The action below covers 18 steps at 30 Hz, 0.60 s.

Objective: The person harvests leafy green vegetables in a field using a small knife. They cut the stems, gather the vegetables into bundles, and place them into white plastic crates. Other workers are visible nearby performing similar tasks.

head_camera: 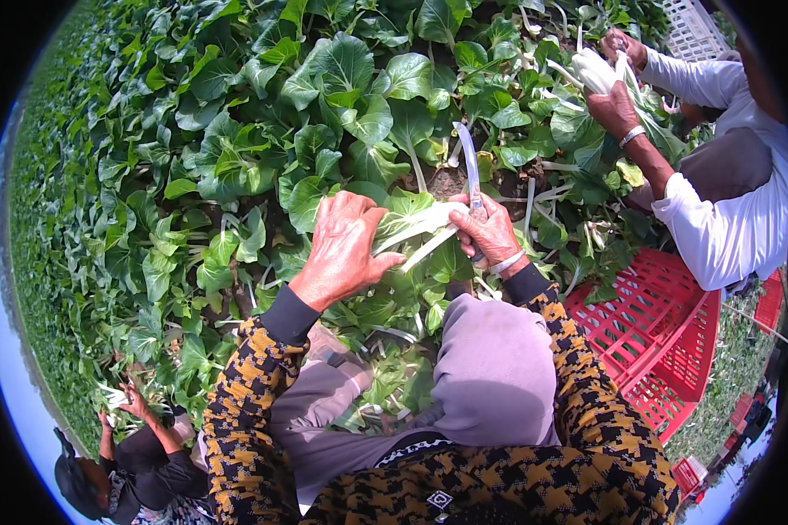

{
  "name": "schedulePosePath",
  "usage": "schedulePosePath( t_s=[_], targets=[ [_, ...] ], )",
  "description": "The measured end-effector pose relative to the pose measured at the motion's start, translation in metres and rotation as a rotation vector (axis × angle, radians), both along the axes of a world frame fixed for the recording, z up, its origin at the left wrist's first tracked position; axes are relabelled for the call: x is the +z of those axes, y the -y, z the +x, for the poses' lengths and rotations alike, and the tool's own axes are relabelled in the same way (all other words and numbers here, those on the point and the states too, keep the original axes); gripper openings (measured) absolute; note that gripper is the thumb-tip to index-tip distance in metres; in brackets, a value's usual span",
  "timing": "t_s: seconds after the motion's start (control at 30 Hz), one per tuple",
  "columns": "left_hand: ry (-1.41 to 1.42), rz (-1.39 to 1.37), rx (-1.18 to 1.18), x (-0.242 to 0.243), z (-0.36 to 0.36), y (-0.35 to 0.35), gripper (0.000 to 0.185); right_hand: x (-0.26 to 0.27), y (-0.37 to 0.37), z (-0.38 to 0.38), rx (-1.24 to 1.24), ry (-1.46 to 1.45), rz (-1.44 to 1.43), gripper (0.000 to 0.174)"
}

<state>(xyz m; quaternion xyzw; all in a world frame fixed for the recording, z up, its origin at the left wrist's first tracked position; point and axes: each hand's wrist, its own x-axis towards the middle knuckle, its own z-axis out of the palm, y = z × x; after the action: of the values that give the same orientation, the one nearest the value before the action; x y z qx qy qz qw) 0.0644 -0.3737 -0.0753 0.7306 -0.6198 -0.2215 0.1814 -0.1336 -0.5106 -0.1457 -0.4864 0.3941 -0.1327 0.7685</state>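
Note:
In front of me a leafy green vegetable with white stalks lies between my two hands. My right hand pinches its pale base and also grips a knife with a curved blade, which points up and away from me. My left hand is at the leafy end, thumb stretched under the stalks and fingers over the leaves; whether it grips them is hidden. Cut stalks and leaves lie on the ground below the vegetable.
Rows of leafy greens spread ahead and to the left. Red plastic crates stand at my right, a white crate at the upper right. A co-worker at the right holds a white-stalked vegetable; another crouches at the lower left.

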Motion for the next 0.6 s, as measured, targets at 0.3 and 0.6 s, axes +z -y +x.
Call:
schedulePosePath(
  t_s=[0.3,0.6],
  targets=[
    [0.302,-0.052,-0.161,-0.035,-0.007,0.083,0.025,-0.032,0.022,0.012,-0.086,-0.346,-0.306,0.030],
    [1.159,0.288,-0.181,-0.098,0.086,0.118,0.038,-0.096,0.036,0.109,0.360,-0.475,-1.018,0.023]
  ],
)
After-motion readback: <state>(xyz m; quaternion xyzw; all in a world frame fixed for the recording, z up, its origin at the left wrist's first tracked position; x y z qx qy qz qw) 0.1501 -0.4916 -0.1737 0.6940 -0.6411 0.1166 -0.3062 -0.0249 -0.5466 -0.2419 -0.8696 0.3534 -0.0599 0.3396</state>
